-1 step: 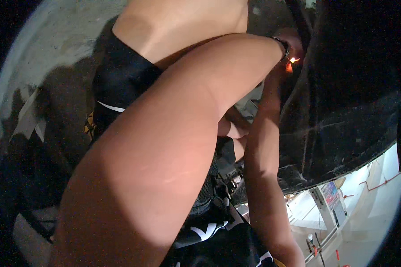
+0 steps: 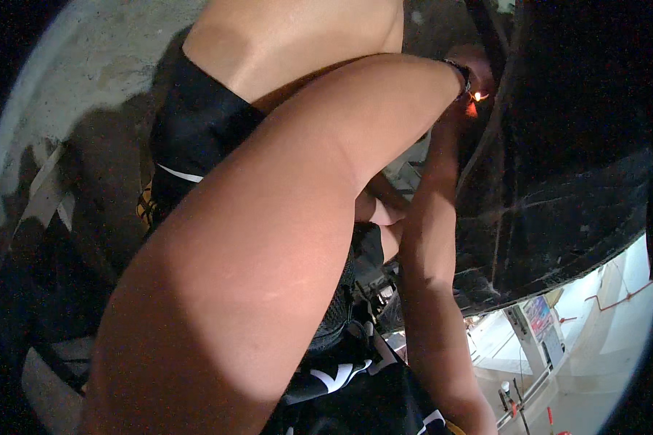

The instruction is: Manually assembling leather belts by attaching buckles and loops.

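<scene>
- Hardly anything has moved since the earlier frame: both arms hold their places, and the small orange glow (image 2: 477, 97) at the hands looks slightly smaller.
- Left hand (image 2: 480, 67) and right hand (image 2: 460, 118) meet at the far right, close together in deep shade. How far the fingers of either hand are open, and whether they have hold of anything, I cannot tell.
- That orange glow sits right beside the hands, with a bright yellowish centre and a redder patch just under it; its source is too small to make out.
- Dark wristband (image 2: 462, 78) circles the left wrist.
- Left forearm (image 2: 406, 109) is bent at the elbow and crosses from near left to far right, its bare upper arm filling much of the foreground.
- Right forearm (image 2: 432, 225) rises from the near right to the hands.
- Large dark curved panel (image 2: 573, 196) fills the right side, scuffed and dusty, beside the hands.
- What looks like a bare leg (image 2: 297, 43) lies at the far centre, leaving black cloth (image 2: 203, 123) with a thin white stripe.
- Mottled grey surface (image 2: 116, 51) spreads on the far left, partly in shadow.
- White wall (image 2: 595, 348) and red pipe (image 2: 624, 299) show brightly at the near right, past the panel's edge.
</scene>
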`<state>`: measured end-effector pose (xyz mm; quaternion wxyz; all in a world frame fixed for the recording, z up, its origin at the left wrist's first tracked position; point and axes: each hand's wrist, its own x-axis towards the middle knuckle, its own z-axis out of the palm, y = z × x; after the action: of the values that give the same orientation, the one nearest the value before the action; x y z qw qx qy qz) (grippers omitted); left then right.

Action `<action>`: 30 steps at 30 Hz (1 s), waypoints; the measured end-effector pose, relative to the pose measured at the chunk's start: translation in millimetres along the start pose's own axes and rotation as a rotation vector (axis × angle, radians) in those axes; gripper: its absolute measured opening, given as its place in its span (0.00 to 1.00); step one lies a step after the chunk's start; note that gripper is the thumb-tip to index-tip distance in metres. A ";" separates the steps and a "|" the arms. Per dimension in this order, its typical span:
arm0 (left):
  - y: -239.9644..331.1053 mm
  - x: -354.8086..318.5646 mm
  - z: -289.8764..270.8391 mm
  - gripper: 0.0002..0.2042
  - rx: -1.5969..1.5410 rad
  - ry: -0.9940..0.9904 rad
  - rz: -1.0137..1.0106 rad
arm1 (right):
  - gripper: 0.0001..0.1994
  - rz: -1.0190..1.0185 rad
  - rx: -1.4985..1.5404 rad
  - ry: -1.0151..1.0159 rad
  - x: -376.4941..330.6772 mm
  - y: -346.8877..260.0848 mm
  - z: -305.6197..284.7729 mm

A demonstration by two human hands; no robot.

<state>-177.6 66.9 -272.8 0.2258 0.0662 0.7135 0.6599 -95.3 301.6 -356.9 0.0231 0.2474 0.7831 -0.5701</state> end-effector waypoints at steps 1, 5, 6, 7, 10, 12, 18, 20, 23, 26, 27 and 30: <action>-18.0 7.4 -7.0 0.20 0.005 0.029 -0.026 | 0.30 0.012 0.006 -0.042 -2.5 -0.7 14.3; 6.9 17.0 6.2 0.21 0.041 0.007 -0.024 | 0.30 -0.018 0.014 -0.005 -2.2 -10.8 4.3; 9.0 10.5 0.9 0.21 0.018 0.049 -0.171 | 0.30 -0.006 0.021 -0.012 -9.2 -11.8 17.5; -14.9 8.0 -5.5 0.21 0.037 0.068 -0.230 | 0.28 0.011 0.095 -0.061 -28.3 -2.6 52.6; -11.2 14.1 -4.4 0.19 -0.049 0.076 -0.282 | 0.26 -0.166 -0.062 -0.024 -30.4 -6.1 52.9; -10.9 27.0 1.7 0.18 -0.028 0.020 -0.170 | 0.26 -0.322 -0.272 0.027 -19.5 -5.9 39.5; -57.0 48.7 10.9 0.16 0.039 -0.005 -0.135 | 0.28 -0.013 -0.193 0.329 -29.4 0.1 70.3; 10.7 49.2 31.6 0.16 -0.002 -0.022 -0.029 | 0.30 -0.283 -0.473 0.225 -4.6 -21.2 -23.7; -66.4 40.8 11.9 0.16 0.053 0.082 -0.251 | 0.34 0.082 -0.209 0.161 -64.1 -43.9 105.0; -15.8 20.7 2.3 0.16 0.030 0.121 -0.235 | 0.36 -0.092 -0.143 0.149 -70.7 -69.6 94.9; -4.0 12.9 0.4 0.16 0.030 0.133 -0.240 | 0.36 -0.099 -0.144 0.159 -72.3 -73.1 92.5; -8.8 8.5 -3.9 0.17 0.021 0.136 -0.240 | 0.34 -0.028 -0.218 0.267 -77.8 -74.4 104.4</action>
<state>-185.0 65.6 -283.2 0.2536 -0.0621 0.7367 0.6237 -83.6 162.2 -303.0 -0.0624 0.3062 0.8398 -0.4440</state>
